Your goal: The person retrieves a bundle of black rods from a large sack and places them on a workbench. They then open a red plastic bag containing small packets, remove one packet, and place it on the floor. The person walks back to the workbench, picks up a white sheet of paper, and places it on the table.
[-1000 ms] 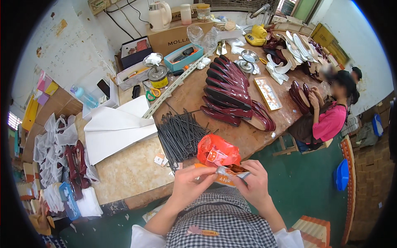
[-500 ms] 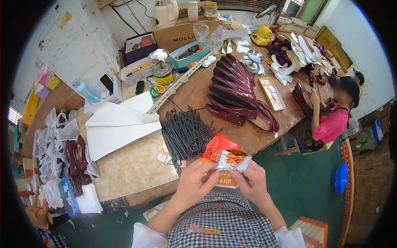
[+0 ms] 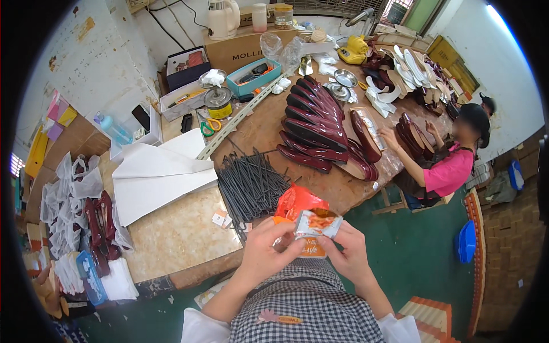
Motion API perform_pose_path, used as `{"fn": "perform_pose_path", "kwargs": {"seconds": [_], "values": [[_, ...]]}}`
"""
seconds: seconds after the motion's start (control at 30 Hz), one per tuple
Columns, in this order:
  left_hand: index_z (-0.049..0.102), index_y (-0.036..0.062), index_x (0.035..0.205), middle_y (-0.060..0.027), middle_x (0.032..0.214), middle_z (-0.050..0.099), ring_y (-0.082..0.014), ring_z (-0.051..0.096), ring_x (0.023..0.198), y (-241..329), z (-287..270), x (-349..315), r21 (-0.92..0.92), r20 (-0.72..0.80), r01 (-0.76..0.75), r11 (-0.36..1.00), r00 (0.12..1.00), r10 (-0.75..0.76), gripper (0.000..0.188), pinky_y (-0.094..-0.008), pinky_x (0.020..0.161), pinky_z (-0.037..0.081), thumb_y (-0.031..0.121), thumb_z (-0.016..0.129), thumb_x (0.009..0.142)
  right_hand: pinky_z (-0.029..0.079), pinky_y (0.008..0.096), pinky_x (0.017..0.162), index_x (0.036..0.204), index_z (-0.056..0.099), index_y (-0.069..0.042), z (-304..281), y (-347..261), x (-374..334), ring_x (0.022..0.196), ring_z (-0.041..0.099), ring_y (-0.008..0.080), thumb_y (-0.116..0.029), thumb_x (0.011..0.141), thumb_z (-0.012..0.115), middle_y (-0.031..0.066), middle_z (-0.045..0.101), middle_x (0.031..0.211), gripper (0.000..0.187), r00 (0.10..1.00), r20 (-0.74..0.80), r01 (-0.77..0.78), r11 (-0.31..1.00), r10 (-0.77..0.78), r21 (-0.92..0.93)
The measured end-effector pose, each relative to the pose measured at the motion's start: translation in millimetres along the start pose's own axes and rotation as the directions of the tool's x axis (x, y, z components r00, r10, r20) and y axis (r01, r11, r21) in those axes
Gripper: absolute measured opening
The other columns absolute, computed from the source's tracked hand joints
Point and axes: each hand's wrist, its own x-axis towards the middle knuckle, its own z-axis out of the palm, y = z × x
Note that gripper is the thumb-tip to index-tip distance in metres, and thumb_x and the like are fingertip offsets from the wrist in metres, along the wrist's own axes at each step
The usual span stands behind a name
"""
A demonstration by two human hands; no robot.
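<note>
Between my two hands is a small snack packet (image 3: pixel 313 247), orange below with a silvery, picture-printed upper flap folded toward me. My left hand (image 3: pixel 269 248) pinches its left edge between thumb and fingers, while my right hand (image 3: pixel 347 248) grips the right edge. Just beyond the packet, a crumpled red plastic bag (image 3: pixel 297 200) lies at the table's front edge, partly hidden by it. Left of that bag spreads a heap of thin black strips (image 3: pixel 249 183). Whether the packet's top is fully torn through, I cannot tell.
Glossy dark-red shoes (image 3: pixel 314 120) stand in a row on the brown table (image 3: pixel 251 134). A co-worker in pink (image 3: pixel 449 171) sits at the right. White sheets (image 3: pixel 160 177), green-and-orange scissors (image 3: pixel 210 127) and a yellow-labelled tin (image 3: pixel 218 103) lie to the left.
My hands keep their hold on the packet with barely any shift. At the right, the co-worker's hand has reached toward the shoe row, where one more dark-red shoe now stands beside the white box.
</note>
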Motion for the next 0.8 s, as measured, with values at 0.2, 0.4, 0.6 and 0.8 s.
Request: {"fn": "perform_pose_path", "kwargs": {"seconds": [0.2,0.4,0.6,0.8], "values": [[0.068,0.002,0.09,-0.0047,0.075,0.061,-0.0104,0.056,0.06,-4.0,3.2,-4.4,-0.108,0.024,0.07,0.992,0.997,-0.068,0.014,-0.0237,0.053,0.043,0.006,0.071,0.076,0.045,0.034,0.068,0.086,0.066,-0.002,-1.9,-2.6,-2.1,0.077,0.059,0.0243,-0.009,0.075,0.07,0.0094,0.065,0.085,0.014,0.996,0.047,0.078,0.984,-0.071,-0.157],[0.068,0.0026,0.09,-0.0058,0.082,0.063,-0.0124,0.059,0.064,-3.1,6.4,-6.8,-0.086,0.025,0.012,0.996,1.0,-0.01,0.015,-0.0243,0.055,0.046,0.005,0.072,0.075,0.045,0.0349,0.069,0.08,0.065,-0.002,-1.7,0.1,-1.7,0.079,0.06,0.0244,-0.013,0.069,0.076,0.0084,0.064,0.082,0.019,0.993,-0.037,0.107,0.977,-0.116,-0.184],[0.068,0.0035,0.087,-0.006,0.081,0.063,-0.0145,0.061,0.068,9.0,0.8,2.1,-0.038,0.02,-0.021,0.999,1.0,0.021,0.016,-0.0248,0.057,0.047,0.005,0.073,0.072,0.046,0.0359,0.071,0.078,0.064,-0.002,-3.3,-2.3,-0.3,0.08,0.06,0.0249,-0.013,0.067,0.077,0.0089,0.065,0.083,0.02,0.986,-0.051,0.146,0.963,-0.161,-0.226],[0.068,0.0031,0.086,-0.006,0.08,0.064,-0.0148,0.06,0.067,1.7,0.3,1.3,-0.074,0.032,-0.007,0.997,0.999,0.009,0.015,-0.0253,0.057,0.046,0.003,0.073,0.071,0.046,0.0369,0.073,0.075,0.062,0.0,-4.0,0.2,-3.6,0.081,0.06,0.0269,-0.015,0.067,0.077,0.009,0.065,0.083,0.023,0.985,-0.031,0.156,0.951,-0.17,-0.266]]}}
